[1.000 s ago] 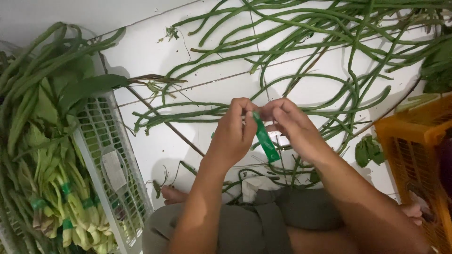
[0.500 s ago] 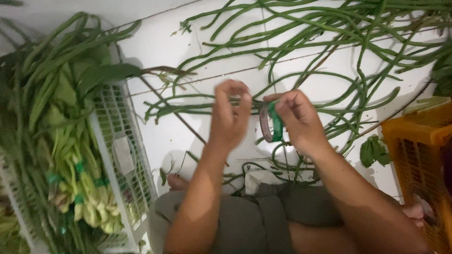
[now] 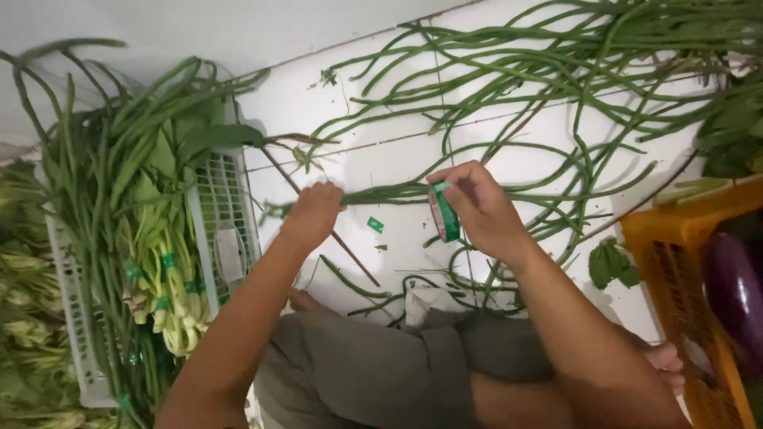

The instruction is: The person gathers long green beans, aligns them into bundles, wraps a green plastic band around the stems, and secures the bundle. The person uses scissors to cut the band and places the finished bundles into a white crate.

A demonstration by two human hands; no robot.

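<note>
A bundle of long beans is gripped at mid-frame over the white tiled floor, its long axis lying nearly level from left to right, with the far ends trailing off towards the upper right into a loose heap of long beans. The left hand is closed around the bundle's left end; what lies inside the fist is hidden by the fingers. The right hand is closed on a roll of green tape, held upright on edge just below the beans, with a short tab of tape raised at its top. Whether that tab touches the beans cannot be made out. A small green scrap is seen on the tiles between the hands.

At left, a white plastic crate is heaped with tied leafy greens and more beans, its lower part cut off by the frame. At right, an orange crate is only partly shown, with a purple aubergine inside it. The person's lap is seen in grey shorts, and both forearms are cropped by the lower edge.
</note>
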